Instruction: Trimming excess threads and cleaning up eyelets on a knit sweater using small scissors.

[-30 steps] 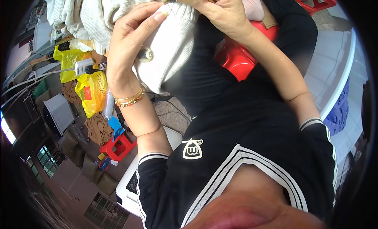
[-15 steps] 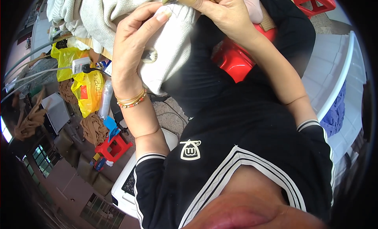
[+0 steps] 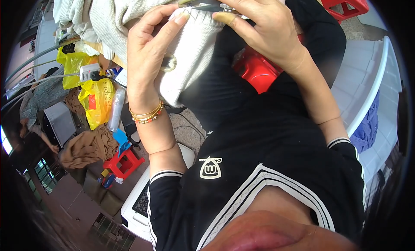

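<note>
An off-white knitted garment (image 3: 194, 43) lies over my lap, its ribbed edge held up near the top of the view. My left hand (image 3: 147, 52) pinches that edge between thumb and fingers. A round pale button (image 3: 168, 63) shows on the knit beside my left wrist. In my right hand (image 3: 272, 30) is a pair of dark thread snips (image 3: 207, 4), with the blades lying along the ribbed edge near my left fingertips. Yellowish covers wrap some of my fingertips. Whether the blades touch the knit, I cannot tell.
Red stools (image 3: 259, 69) stand below and beyond my hands. At right is a large pale plastic tub (image 3: 367, 69) with blue cloth (image 3: 367, 125) beside it. Left are yellow bags (image 3: 97, 104), a power strip (image 3: 89, 72) with cables and another person handling brown cloth (image 3: 86, 147).
My right hand has turned and opened out to the right, bringing the dark snips into view along the edge. My left hand keeps its pinch. At left, the other person's brown cloth has moved lower.
</note>
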Demonstrator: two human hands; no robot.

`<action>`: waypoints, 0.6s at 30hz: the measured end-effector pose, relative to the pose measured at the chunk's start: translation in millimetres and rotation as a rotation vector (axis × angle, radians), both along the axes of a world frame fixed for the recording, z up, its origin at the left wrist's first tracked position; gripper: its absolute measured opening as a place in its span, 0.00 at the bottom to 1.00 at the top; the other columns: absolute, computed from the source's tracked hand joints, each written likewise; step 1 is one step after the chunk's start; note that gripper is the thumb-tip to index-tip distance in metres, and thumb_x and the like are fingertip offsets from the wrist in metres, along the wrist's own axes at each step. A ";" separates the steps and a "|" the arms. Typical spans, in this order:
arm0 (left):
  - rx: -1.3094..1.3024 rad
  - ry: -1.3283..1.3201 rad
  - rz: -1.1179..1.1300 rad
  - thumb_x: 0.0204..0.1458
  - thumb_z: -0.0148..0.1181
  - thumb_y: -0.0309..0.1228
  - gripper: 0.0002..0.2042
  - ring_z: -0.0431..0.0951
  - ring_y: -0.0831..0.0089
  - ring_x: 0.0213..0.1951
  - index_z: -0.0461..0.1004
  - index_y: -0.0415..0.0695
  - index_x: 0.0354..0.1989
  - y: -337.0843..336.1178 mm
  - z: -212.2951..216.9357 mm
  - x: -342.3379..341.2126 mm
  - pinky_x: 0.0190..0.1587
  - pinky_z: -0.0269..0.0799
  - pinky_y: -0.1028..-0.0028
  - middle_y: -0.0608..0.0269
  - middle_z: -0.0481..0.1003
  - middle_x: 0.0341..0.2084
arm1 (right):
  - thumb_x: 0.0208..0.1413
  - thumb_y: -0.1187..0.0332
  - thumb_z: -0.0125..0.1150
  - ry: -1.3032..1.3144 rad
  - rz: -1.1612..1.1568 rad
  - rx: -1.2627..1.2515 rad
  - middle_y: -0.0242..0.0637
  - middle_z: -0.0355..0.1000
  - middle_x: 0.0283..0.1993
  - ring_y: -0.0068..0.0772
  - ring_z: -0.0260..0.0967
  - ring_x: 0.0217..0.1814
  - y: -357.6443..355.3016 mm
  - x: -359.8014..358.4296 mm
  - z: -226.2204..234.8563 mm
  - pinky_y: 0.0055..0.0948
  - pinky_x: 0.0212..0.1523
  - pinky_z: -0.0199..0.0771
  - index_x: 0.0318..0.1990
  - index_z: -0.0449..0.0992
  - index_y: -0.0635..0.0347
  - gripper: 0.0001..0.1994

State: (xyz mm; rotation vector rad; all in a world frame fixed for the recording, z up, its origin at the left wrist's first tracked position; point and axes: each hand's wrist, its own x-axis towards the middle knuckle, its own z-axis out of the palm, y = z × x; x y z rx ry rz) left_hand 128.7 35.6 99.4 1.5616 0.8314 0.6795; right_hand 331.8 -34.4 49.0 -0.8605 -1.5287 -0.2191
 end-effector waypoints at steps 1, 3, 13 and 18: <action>0.031 0.006 -0.015 0.55 0.66 0.27 0.11 0.74 0.85 0.38 0.79 0.37 0.45 1.8 -1.4 -0.1 0.42 0.68 0.85 0.70 0.77 0.36 | 0.53 0.72 0.66 0.000 0.001 -0.001 0.39 0.69 0.33 0.38 0.69 0.32 0.9 -0.6 -0.6 0.30 0.33 0.70 0.50 0.79 0.62 0.16; 0.061 0.012 -0.030 0.55 0.66 0.27 0.11 0.73 0.85 0.38 0.79 0.37 0.45 3.6 -3.0 0.1 0.42 0.67 0.85 0.71 0.77 0.36 | 0.52 0.72 0.66 -0.032 -0.042 0.012 0.39 0.68 0.33 0.37 0.70 0.33 2.8 -1.2 -2.8 0.30 0.32 0.70 0.49 0.79 0.62 0.15; 0.219 0.026 -0.052 0.54 0.67 0.26 0.11 0.74 0.83 0.38 0.78 0.35 0.43 4.2 -7.0 -0.3 0.42 0.67 0.84 0.68 0.76 0.37 | 0.52 0.71 0.66 -0.056 -0.060 -0.010 0.39 0.68 0.33 0.37 0.69 0.32 -1.1 -4.1 -3.3 0.31 0.32 0.70 0.47 0.79 0.62 0.14; 0.239 0.032 -0.070 0.53 0.67 0.25 0.11 0.74 0.83 0.38 0.78 0.35 0.43 4.5 -6.9 -1.6 0.42 0.68 0.83 0.67 0.76 0.37 | 0.51 0.72 0.66 -0.083 -0.076 0.018 0.39 0.68 0.33 0.38 0.70 0.33 1.2 -5.5 -3.2 0.31 0.32 0.70 0.45 0.79 0.64 0.13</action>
